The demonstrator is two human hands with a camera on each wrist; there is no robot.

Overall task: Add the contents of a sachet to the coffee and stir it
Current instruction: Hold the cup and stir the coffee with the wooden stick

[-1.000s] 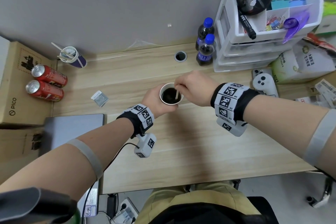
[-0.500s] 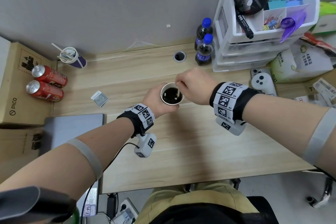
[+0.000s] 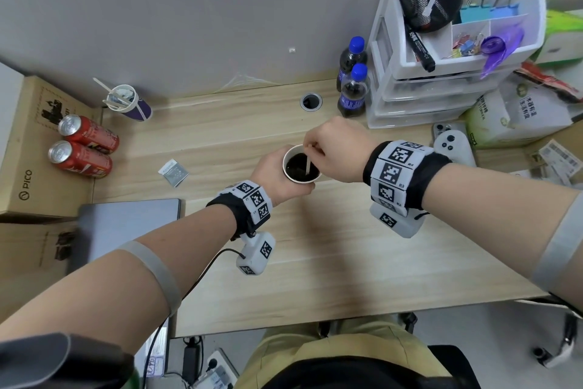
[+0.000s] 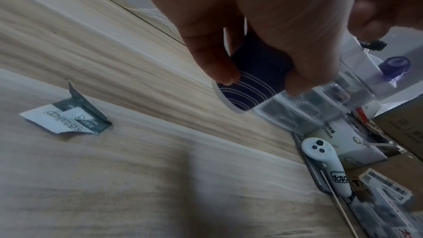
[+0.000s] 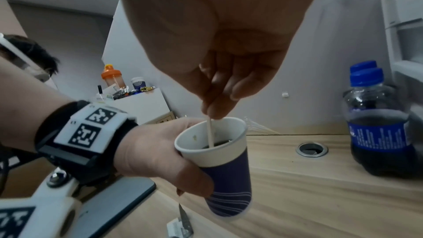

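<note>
A paper cup (image 3: 301,164) (image 5: 225,166) (image 4: 249,88), white at the rim and navy below, holds dark coffee and is lifted off the desk, slightly tilted. My left hand (image 3: 277,175) (image 5: 158,156) grips its side. My right hand (image 3: 336,150) (image 5: 219,86) hovers over the cup and pinches a thin pale stirrer stick (image 3: 307,164) (image 5: 210,133) whose lower end dips into the coffee. A torn sachet (image 3: 173,171) (image 4: 66,118) lies on the desk to the left of the cup.
Two cola bottles (image 3: 353,90) and a white drawer unit (image 3: 441,73) stand behind the cup. A white controller (image 3: 454,148), bags and papers lie at right. Two red cans (image 3: 83,148) on a cardboard box, another cup (image 3: 127,103) and a laptop (image 3: 126,224) are at left.
The right hand has moved the stirrer slightly within the cup. The left hand keeps its grip on the cup in about the same place.
</note>
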